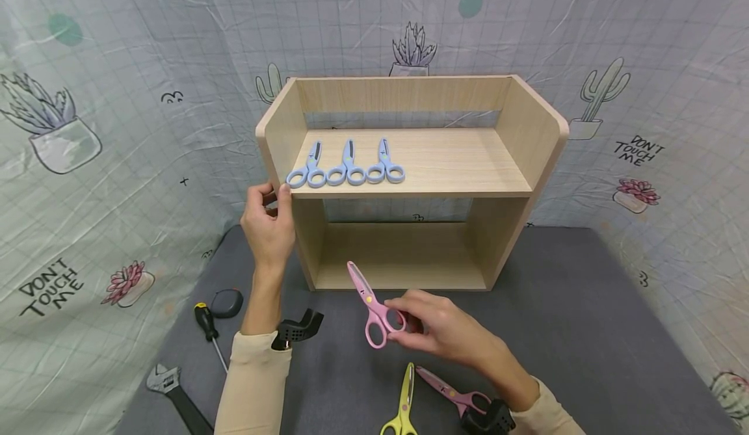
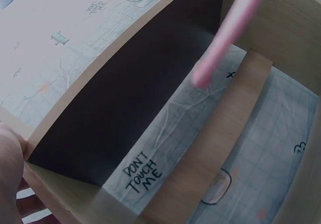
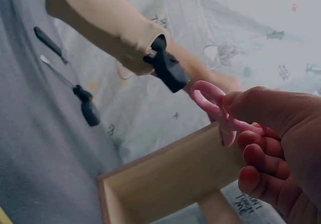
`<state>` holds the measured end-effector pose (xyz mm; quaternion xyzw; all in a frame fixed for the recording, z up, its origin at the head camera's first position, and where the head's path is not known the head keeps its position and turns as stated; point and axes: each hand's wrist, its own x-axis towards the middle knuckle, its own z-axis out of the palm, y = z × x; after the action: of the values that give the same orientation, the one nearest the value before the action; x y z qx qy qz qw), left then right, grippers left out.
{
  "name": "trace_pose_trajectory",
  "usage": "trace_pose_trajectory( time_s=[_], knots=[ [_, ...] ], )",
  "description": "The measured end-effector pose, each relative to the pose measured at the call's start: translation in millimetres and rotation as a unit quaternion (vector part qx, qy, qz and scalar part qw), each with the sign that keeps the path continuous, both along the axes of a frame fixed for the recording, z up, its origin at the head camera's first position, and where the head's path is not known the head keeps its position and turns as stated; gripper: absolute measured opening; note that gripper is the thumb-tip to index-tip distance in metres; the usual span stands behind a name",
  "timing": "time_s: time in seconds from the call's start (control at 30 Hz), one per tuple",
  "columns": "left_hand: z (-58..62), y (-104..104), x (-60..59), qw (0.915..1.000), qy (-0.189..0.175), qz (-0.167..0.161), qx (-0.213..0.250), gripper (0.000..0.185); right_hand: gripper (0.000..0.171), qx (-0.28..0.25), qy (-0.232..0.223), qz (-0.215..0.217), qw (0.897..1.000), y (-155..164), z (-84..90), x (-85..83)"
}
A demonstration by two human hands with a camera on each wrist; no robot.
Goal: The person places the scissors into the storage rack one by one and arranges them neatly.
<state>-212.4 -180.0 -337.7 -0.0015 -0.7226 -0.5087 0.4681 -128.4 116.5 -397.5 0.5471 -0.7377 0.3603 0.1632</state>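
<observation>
My left hand (image 1: 275, 197) grips the front edge of the left side panel of a light wooden two-level shelf (image 1: 521, 136); in the left wrist view the hand (image 2: 9, 169) shows at the lower left beside that shelf (image 2: 210, 148). Three blue scissors (image 1: 346, 165) lie side by side on the left of the upper level. In front of the lower opening, above the table, my right hand (image 1: 404, 324) pinches a pair of pink scissors (image 1: 368, 298) by the handles, blades pointing up and away. The right wrist view shows the fingers (image 3: 266, 158) round the pink handle (image 3: 213, 101).
On the grey table (image 1: 585, 331) near me lie yellow scissors (image 1: 402, 402) and a second pink pair (image 1: 450, 393). To the left are a screwdriver (image 1: 207, 328), a black tape measure (image 1: 227, 303) and a wrench (image 1: 175, 389). A cactus-print cloth (image 1: 105, 97) hangs behind.
</observation>
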Motion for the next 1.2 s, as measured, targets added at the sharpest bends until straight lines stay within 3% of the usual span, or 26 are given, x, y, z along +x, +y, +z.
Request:
trace_pose_trajectory(
  time_s=[0.67,0.97,1.2],
  knots=[
    [-1.7,-2,-0.9,0.9999,0.003,-0.010,-0.005,0.034,0.033,-0.054,0.043,-0.045,0.997,11,43.1,-15.0],
    [-1.6,-2,-1.3,1.0000,0.000,-0.006,-0.004,0.035,0.038,-0.077,0.042,-0.107,0.990,18,61.9,-22.2],
    [-0.6,-2,-0.1,0.9999,0.000,-0.010,-0.003,0.034,0.041,-0.097,0.040,-0.128,0.986,23,74.3,-35.4]
  ],
)
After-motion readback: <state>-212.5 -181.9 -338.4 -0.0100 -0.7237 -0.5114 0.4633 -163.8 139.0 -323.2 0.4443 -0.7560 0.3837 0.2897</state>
